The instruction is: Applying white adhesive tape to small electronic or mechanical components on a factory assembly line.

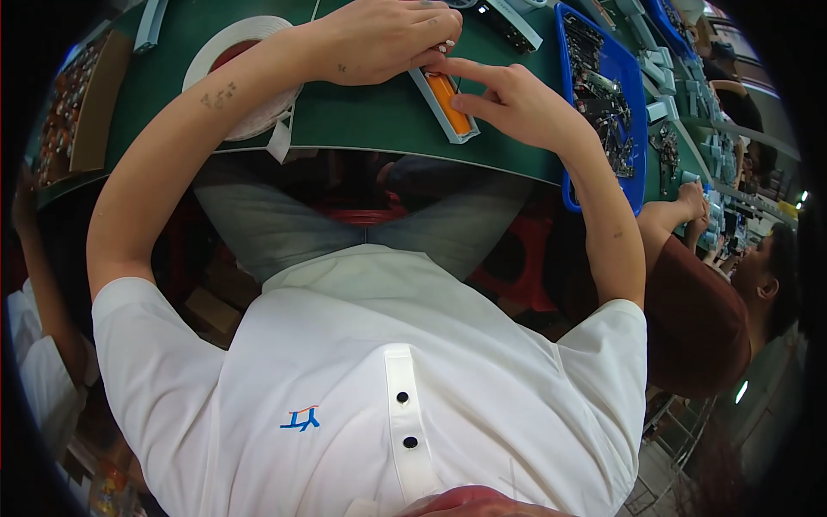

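Note:
An orange cylindrical battery (448, 102) lies in a narrow light grey-blue plastic casing (463, 136) near the table's front edge. My right hand (525, 108) comes in from the right, its thumb against the battery's side and its index finger reaching the far end. Bent over that same far end is my left hand (388, 43), with its fingers curled together. Small white and reddish bits show at its fingertips; what they are I cannot make out. The left hand covers the casing's far end.
Left of the casing lies a big white roll of tape (202, 65) under my left forearm. A blue tray (642, 129) of small metal and black parts stands at right. A cardboard box (96, 103) of brownish parts sits far left. Another person (698, 302) works close by at right.

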Available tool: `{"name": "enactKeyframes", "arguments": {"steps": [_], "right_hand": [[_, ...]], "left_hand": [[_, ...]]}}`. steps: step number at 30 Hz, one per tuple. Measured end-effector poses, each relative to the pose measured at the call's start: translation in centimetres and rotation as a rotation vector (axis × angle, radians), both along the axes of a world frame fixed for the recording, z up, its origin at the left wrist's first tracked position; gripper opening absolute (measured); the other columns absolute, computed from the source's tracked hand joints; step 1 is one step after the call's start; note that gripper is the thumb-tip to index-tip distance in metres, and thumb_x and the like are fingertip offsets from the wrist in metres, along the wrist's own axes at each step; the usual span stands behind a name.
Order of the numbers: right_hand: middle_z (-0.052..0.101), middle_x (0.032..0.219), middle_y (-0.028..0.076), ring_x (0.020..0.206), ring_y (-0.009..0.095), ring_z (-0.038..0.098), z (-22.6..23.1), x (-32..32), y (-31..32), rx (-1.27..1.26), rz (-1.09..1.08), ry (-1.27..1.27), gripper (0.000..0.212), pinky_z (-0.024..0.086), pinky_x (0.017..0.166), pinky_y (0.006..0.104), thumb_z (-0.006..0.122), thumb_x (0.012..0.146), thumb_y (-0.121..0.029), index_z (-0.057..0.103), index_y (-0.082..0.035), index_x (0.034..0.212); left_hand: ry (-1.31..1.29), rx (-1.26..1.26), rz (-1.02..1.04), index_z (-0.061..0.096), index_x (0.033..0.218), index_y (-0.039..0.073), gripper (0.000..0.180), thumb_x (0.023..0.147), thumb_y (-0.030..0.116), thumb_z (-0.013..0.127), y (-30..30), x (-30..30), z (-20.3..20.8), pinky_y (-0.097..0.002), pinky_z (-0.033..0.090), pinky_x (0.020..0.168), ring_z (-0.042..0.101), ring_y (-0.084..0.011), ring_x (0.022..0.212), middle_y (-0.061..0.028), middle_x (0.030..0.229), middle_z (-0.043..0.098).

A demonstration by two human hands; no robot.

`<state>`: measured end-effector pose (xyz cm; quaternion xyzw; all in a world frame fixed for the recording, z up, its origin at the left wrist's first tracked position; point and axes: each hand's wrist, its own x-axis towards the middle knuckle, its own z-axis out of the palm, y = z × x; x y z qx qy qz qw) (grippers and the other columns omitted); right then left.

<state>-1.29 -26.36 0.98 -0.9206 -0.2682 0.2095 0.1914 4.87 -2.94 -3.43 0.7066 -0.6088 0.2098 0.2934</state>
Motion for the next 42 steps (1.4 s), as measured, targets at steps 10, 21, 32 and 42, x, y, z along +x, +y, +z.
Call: {"name": "enactKeyframes", "arguments": {"steps": [10,21,32,42], "right_hand": [[0.064,0.072,0.005,0.055,0.016,0.051,-1.4,0.4,0.6,0.183,0.015,-0.107,0.038,0.041,0.053,0.0275,0.069,0.093,-0.019,0.065,-0.016,0.131],[0.062,0.080,0.002,0.062,0.009,0.050,-3.9,-2.7,-0.4,0.573,-0.377,0.058,0.028,0.037,0.057,0.0225,0.074,0.087,-0.008,0.068,-0.006,0.114],[0.065,0.087,0.004,0.067,0.010,0.053,-4.4,-2.3,1.9,0.734,-0.323,-0.200,0.022,0.041,0.060,0.0218,0.068,0.089,-0.003,0.067,-0.004,0.112],[0.062,0.095,0.004,0.076,0.010,0.053,-5.7,-2.2,0.9,1.199,-0.488,0.201,0.016,0.043,0.070,0.0196,0.058,0.090,0.006,0.063,-0.002,0.104]], "left_hand": [[0.049,0.190,0.113,0.055,0.100,0.005,0.013,0.094,0.016,0.059,0.3,-1.4,1.9,-0.0362,0.045,0.087,0.059,-0.0279,0.090,-0.0086,0.100,0.061],[0.399,0.367,0.218,0.055,0.121,0.011,0.052,0.074,-0.006,0.068,1.0,-2.0,2.4,-0.0339,0.048,0.096,0.057,-0.0256,0.116,-0.0018,0.135,0.057],[0.112,0.319,0.199,0.058,0.111,0.010,0.039,0.076,-0.002,0.072,1.0,-2.6,1.5,-0.0354,0.047,0.099,0.055,-0.0259,0.123,-0.0032,0.126,0.062],[0.418,0.113,0.133,0.060,0.098,0.010,0.027,0.078,-0.001,0.073,2.0,-2.3,1.0,-0.0360,0.046,0.097,0.058,-0.0275,0.119,-0.0040,0.118,0.065]]}}
